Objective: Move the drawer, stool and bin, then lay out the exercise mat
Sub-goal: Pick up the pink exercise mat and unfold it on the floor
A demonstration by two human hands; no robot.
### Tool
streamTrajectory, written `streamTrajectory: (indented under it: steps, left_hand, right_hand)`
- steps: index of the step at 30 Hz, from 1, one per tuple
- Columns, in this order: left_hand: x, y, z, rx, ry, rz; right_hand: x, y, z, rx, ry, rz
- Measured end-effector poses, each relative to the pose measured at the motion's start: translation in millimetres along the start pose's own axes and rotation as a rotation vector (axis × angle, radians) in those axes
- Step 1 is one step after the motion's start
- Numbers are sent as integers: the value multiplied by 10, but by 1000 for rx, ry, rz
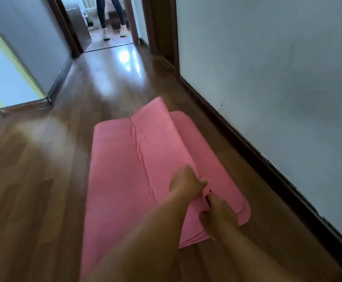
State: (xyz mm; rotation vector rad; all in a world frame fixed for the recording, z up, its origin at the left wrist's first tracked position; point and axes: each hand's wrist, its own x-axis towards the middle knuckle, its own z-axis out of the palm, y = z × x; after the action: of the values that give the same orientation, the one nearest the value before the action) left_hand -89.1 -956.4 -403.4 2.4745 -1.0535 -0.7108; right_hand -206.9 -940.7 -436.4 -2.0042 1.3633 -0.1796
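A pink exercise mat (121, 163) lies on the wooden floor of a hallway, folded in several layers. One layer is lifted and stands up along the middle, with a wrinkled crease running down it. My left hand (186, 182) grips the raised layer's near edge. Just below it, my right hand (217, 216) holds the same folded edge near the mat's right corner. Both forearms reach in from the bottom of the view. No drawer, stool or bin is in view.
A white wall with a dark skirting board (268, 159) runs along the right of the mat. Open wooden floor (33, 169) stretches to the left. At the far end, a person's legs (111, 17) stand in a doorway. A door opening (7, 78) is at left.
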Motion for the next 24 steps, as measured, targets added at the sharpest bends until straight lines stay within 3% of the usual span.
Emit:
streamTrajectory:
  steps: [5, 12, 17, 24]
  left_hand:
    - [-49, -61, -370, 14, 105, 5]
    - [-157, -534, -1442, 44, 215, -5]
    - [-416, -1290, -2281, 58, 287, -4]
    - [-749, -2522, -3191, -158, 361, 10]
  right_hand:
    - [-93, -346, -102, 16, 64, -168]
    - [-310, -1346, -18, 3, 214, -468]
    - [-526, -2223, 340, -1, 208, -683]
    - [-925, -3323, 1102, 31, 151, -877]
